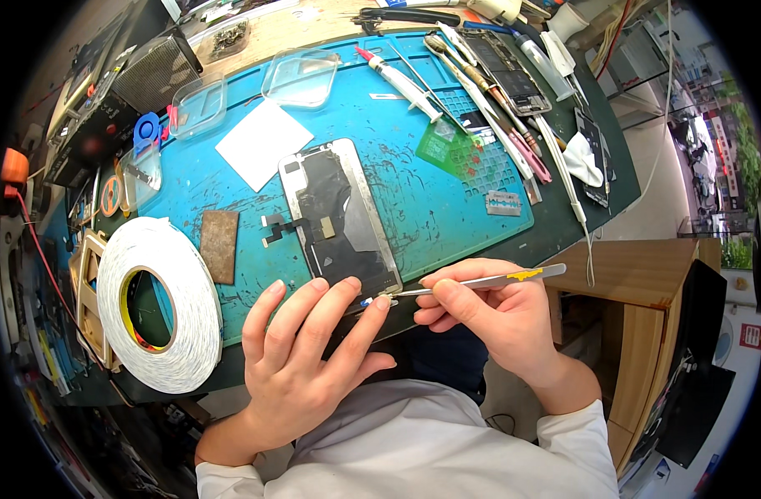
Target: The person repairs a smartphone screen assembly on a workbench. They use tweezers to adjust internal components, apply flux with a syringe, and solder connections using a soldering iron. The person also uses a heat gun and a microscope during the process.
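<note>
Teal flat rectangular mat (pixel 434 224), black-and-silver rectangular phone panel (pixel 324 195) lying on it. My left hand (pixel 306 374): open, fingers spread at panel's near end. My right hand (pixel 509 324): pinching 1 slim silver metal tool (pixel 543 272), tip there.

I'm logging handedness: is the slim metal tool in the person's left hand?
No; the right hand holds the slim metal tool.
</note>
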Motion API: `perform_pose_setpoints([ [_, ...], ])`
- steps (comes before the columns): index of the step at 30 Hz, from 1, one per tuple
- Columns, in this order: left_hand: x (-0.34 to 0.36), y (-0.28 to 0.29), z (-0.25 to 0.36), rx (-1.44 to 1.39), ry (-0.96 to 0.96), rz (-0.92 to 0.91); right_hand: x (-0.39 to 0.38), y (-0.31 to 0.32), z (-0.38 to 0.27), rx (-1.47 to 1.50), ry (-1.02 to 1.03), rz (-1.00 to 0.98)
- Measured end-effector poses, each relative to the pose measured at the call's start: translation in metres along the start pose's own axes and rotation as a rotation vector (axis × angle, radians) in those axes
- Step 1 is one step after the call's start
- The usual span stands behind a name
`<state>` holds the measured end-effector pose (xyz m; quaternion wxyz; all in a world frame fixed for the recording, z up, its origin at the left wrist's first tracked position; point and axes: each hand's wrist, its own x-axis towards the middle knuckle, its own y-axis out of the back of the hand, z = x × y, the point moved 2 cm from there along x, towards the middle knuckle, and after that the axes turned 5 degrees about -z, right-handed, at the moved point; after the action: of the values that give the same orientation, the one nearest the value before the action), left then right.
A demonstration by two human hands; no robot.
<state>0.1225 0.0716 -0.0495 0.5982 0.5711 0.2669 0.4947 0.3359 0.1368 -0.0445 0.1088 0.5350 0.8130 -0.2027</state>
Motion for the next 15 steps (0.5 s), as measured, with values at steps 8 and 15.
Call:
perform_pose_setpoints([
  [8, 0.0008, 0.0, -0.0002, 0.022, -0.013, -0.004, 0.0005, 0.0011, 0.0011, 0.004, 0.031, 0.0],
  [15, 0.0009, 0.0005, 0.0004, 0.003, -0.013, -0.018, 0.0, 0.0015, 0.0024, 0.024, 0.046, 0.005],
])
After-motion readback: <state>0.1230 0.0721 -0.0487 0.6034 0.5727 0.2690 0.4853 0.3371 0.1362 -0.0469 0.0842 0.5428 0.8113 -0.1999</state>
